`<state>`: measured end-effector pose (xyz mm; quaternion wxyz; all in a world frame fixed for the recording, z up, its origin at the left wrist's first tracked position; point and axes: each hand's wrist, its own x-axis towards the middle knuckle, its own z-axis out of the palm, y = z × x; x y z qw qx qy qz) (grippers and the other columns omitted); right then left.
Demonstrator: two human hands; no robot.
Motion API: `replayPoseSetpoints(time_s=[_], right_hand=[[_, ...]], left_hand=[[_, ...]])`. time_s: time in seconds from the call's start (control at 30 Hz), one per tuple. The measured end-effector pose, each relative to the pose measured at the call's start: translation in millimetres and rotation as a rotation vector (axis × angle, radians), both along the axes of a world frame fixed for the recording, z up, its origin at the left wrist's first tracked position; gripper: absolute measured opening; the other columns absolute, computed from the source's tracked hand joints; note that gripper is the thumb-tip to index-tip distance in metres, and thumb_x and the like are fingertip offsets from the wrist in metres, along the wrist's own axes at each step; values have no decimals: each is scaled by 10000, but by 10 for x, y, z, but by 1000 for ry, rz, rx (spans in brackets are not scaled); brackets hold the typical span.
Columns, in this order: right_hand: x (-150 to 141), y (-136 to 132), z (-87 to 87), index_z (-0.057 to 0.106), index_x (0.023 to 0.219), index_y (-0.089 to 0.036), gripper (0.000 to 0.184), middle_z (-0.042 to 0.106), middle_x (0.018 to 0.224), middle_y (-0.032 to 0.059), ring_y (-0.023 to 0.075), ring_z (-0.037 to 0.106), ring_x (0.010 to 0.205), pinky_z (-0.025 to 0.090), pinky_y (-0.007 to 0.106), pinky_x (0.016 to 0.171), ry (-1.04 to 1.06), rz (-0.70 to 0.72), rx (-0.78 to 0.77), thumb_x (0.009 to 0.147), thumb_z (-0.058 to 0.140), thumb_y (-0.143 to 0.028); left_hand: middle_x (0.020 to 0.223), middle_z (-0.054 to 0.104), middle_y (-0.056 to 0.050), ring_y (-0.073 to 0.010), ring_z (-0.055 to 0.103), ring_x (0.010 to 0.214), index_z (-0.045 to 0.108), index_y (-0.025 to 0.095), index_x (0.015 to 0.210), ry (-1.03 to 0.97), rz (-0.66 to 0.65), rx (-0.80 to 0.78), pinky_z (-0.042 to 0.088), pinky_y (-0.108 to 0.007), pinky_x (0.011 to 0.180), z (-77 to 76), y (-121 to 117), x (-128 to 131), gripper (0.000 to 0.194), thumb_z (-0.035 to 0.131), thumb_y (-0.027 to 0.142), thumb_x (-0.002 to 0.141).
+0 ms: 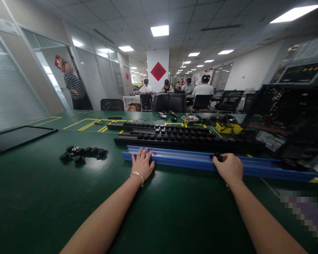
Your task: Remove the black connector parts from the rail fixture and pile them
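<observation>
A long blue channel-shaped rail (180, 160) lies across the green table in front of me. On its left end rests my left hand (143, 165), fingers stretched out and apart over the near wall. Farther right, my right hand (230, 168) pinches a small black part (217, 157) at the rail's channel; the fingers partly hide it. Just behind the blue rail are black rails (127, 140) carrying rows of round black parts (159, 137). To the left of my left hand sits a loose cluster of similar black parts (82, 152).
A flat dark panel (21, 137) lies at the far left. At the back stand a metal bowl (190, 119) and a yellow tray (229, 128) with black items. A large dark open case (288, 120) rises at right. Several people sit beyond; one person (75, 86) stands left.
</observation>
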<state>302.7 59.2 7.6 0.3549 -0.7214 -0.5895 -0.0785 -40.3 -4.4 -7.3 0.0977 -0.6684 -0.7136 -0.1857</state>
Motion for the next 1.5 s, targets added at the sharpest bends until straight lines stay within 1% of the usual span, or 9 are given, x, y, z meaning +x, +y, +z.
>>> replayPoseSetpoints(time_s=[0.13, 0.3, 0.63, 0.83, 0.97, 1.23, 1.5], right_hand=[[-74, -19, 18, 507, 767, -198, 274, 598, 798, 99, 267, 527, 813, 403, 395, 780, 3, 27, 5, 697, 526, -463], [-117, -32, 35, 503, 778, -196, 274, 601, 815, 106, 268, 524, 828, 404, 392, 776, 9, 39, -27, 705, 531, -459], [-242, -35, 18, 511, 797, -191, 284, 609, 848, 113, 266, 522, 868, 396, 386, 802, 17, 106, -36, 737, 525, -468], [-285, -29, -2, 535, 790, -185, 282, 626, 847, 109, 269, 533, 880, 395, 388, 811, 12, 143, -14, 741, 542, -463], [-305, -17, -19, 545, 770, -186, 283, 631, 831, 104, 268, 538, 870, 395, 390, 806, 12, 166, 19, 734, 553, -467], [-349, -27, -5, 574, 793, -179, 292, 647, 853, 108, 270, 542, 894, 400, 402, 813, 24, 207, 5, 742, 569, -466], [-417, -64, 15, 595, 825, -162, 287, 656, 877, 107, 268, 552, 912, 404, 397, 825, 24, 234, -13, 746, 589, -437]], left_hand=[[1466, 364, -30, -273, 216, 1382, 407, 310, 1353, 1, 5, -10, 111, -604, 1103, 10, 1, 2, 513, 412, 418, 852], [1464, 367, -34, -275, 214, 1381, 412, 308, 1349, -7, 0, -13, 108, -609, 1100, 11, 2, 3, 509, 412, 417, 852], [1468, 360, -28, -273, 205, 1385, 402, 318, 1352, -10, -1, -15, 94, -603, 1105, 0, 10, -9, 511, 412, 423, 853], [1464, 365, -29, -277, 213, 1382, 405, 316, 1350, 9, -2, 2, 107, -607, 1101, -9, 12, -6, 509, 413, 422, 852], [1466, 361, -30, -280, 210, 1382, 400, 315, 1355, 15, 7, -17, 116, -608, 1099, -3, 10, -2, 515, 419, 422, 851], [1459, 374, -28, -278, 226, 1377, 413, 311, 1346, 7, 3, 4, 135, -617, 1091, 1, 10, 4, 506, 417, 420, 851], [1461, 372, -29, -274, 221, 1380, 417, 308, 1343, -9, 5, -2, 122, -615, 1095, 8, 10, 8, 505, 423, 413, 849]])
